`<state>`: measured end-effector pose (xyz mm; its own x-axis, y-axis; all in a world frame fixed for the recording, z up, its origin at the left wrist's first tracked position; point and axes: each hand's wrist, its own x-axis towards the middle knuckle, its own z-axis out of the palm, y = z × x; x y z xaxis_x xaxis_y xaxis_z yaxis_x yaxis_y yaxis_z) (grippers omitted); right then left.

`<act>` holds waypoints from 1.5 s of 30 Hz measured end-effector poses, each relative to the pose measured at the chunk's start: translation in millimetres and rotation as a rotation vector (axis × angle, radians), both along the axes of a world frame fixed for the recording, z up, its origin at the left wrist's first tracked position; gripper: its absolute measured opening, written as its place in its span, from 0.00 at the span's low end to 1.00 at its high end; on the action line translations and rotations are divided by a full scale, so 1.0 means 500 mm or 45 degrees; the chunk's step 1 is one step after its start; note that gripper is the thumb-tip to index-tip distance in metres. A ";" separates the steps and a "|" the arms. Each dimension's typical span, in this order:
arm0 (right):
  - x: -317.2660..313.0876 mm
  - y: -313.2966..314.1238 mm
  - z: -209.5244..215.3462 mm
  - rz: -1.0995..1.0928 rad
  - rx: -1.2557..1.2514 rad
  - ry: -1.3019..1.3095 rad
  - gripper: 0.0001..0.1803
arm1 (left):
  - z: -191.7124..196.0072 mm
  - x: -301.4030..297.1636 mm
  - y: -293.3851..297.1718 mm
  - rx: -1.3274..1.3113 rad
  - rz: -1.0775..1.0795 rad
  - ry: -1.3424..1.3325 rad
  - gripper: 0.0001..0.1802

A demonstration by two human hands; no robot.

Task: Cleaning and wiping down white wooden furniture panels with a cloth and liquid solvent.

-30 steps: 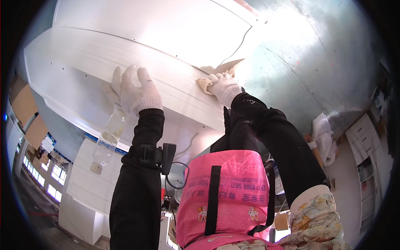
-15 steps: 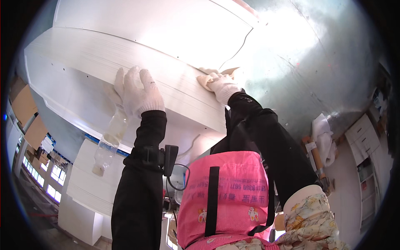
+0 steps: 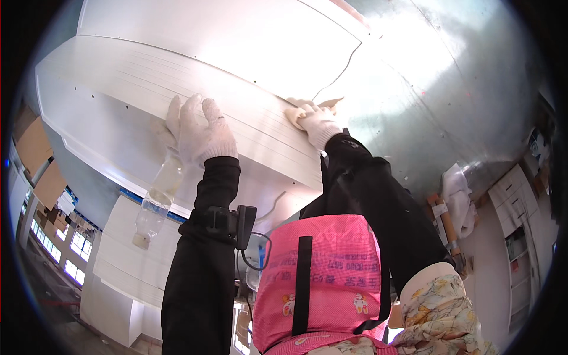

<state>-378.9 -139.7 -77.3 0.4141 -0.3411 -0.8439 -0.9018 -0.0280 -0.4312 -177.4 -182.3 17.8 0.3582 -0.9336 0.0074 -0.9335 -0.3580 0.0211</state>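
Observation:
A large white panel [image 3: 177, 77] with fine grooves fills the upper left. My left hand [image 3: 200, 131], in a white knit glove, lies flat against the panel's face. It also holds a clear plastic bottle [image 3: 155, 204] that hangs down, cap end lowest. My right hand [image 3: 318, 123], gloved the same way, presses a small beige cloth [image 3: 293, 112] onto the panel near its right edge, where a curved seam runs. Both black sleeves reach up from below.
A black device on a strap [image 3: 228, 223] sits on my left forearm, with a cable. A pink mesh vest [image 3: 322, 272] covers my chest. Right of the panel is a shiny grey metal wall [image 3: 438, 100]. White boards [image 3: 127, 254] are stacked at lower left, a white cabinet [image 3: 515, 201] at right.
My left hand, with the bottle, has slid a little to the right along the panel. The right hand and cloth stay at nearly the same spot.

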 end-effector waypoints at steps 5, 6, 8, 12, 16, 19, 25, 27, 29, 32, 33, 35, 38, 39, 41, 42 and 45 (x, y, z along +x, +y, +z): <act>-0.105 0.134 -0.032 0.200 -0.063 0.074 0.22 | -0.017 0.002 0.003 0.029 0.092 0.062 0.13; -0.093 0.118 -0.028 0.195 -0.064 0.061 0.22 | -0.016 0.008 0.003 0.060 0.090 0.083 0.14; -0.057 0.078 -0.036 0.342 -0.171 0.018 0.20 | -0.002 0.011 -0.002 0.027 0.060 0.077 0.14; 0.003 0.013 -0.077 0.037 -0.274 -0.150 0.17 | -0.010 -0.002 -0.001 -0.064 0.044 0.095 0.14; -0.026 0.063 -0.069 -0.102 -0.140 -0.069 0.19 | -0.015 -0.002 -0.009 -0.040 0.076 0.187 0.15; -0.081 0.120 -0.110 0.016 0.198 0.112 0.25 | 0.010 -0.016 -0.017 -0.002 0.069 0.160 0.20; -0.022 0.039 -0.065 0.101 -0.098 -0.063 0.25 | 0.003 -0.005 -0.005 0.085 0.046 -0.016 0.21; 0.023 -0.023 -0.052 -0.137 -0.074 -0.132 0.23 | 0.016 -0.008 -0.018 0.020 0.005 0.045 0.13; 0.026 -0.017 -0.067 -0.184 -0.058 -0.121 0.22 | 0.024 -0.006 -0.019 0.060 0.023 0.035 0.17; -0.035 0.085 -0.142 -0.313 0.033 -0.089 0.22 | 0.020 -0.009 -0.018 0.099 0.024 0.004 0.21; -0.075 0.132 -0.176 -0.403 0.108 -0.083 0.23 | 0.014 -0.016 -0.018 0.097 0.001 -0.030 0.21; -0.161 0.203 -0.215 -0.336 0.240 0.024 0.24 | 0.003 -0.044 -0.016 0.083 0.016 0.006 0.20; -0.051 0.213 -0.110 0.019 0.028 0.073 0.23 | 0.009 0.004 -0.007 0.027 0.000 -0.003 0.16; -0.026 0.209 -0.089 -0.204 0.070 0.135 0.28 | 0.001 0.009 -0.004 -0.028 0.000 0.082 0.14; -0.031 0.207 -0.068 -0.019 0.201 0.187 0.28 | -0.005 0.011 -0.004 -0.036 -0.022 0.063 0.14; -0.036 0.216 -0.062 -0.053 0.193 0.197 0.22 | -0.002 0.011 -0.005 -0.046 -0.046 0.041 0.14; -0.069 0.229 -0.080 -0.038 0.233 0.303 0.16 | -0.005 -0.001 -0.003 -0.010 -0.053 0.023 0.13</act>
